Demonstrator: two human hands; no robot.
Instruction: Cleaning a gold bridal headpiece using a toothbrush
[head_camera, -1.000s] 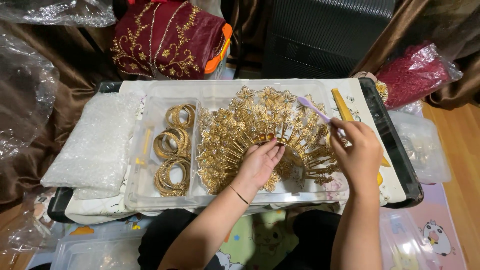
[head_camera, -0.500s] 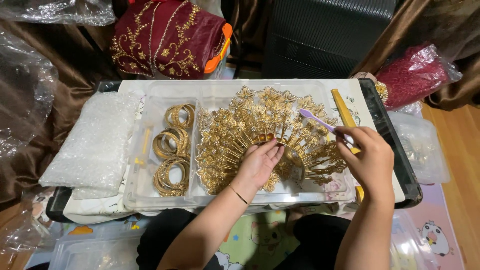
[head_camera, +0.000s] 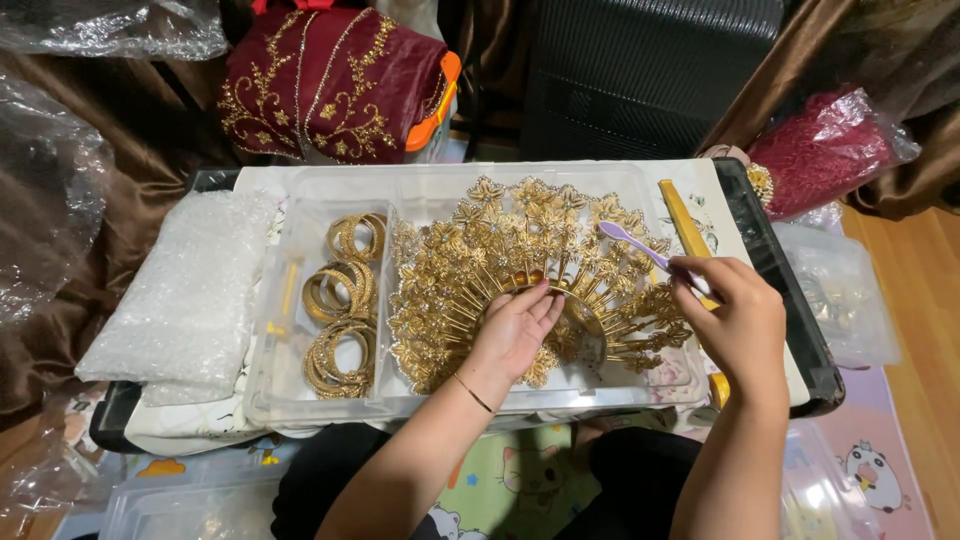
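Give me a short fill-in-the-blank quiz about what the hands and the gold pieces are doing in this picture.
1. The left hand rests on the fan-shaped gold ____.
2. The right hand holds a small ____ brush.
3. The stacked gold bangles lie in the clear plastic tray's ____ compartment.

Missing words: headdress; purple; left

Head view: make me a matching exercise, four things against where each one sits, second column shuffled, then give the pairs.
Things:
1. gold fan-shaped headpiece
2. gold bangles
3. purple brush
4. bubble wrap

Places:
A. left compartment of the clear tray
B. left of the tray, outside it
C. under the left hand
D. held in the right hand

Pairs: 1-C, 2-A, 3-D, 4-B
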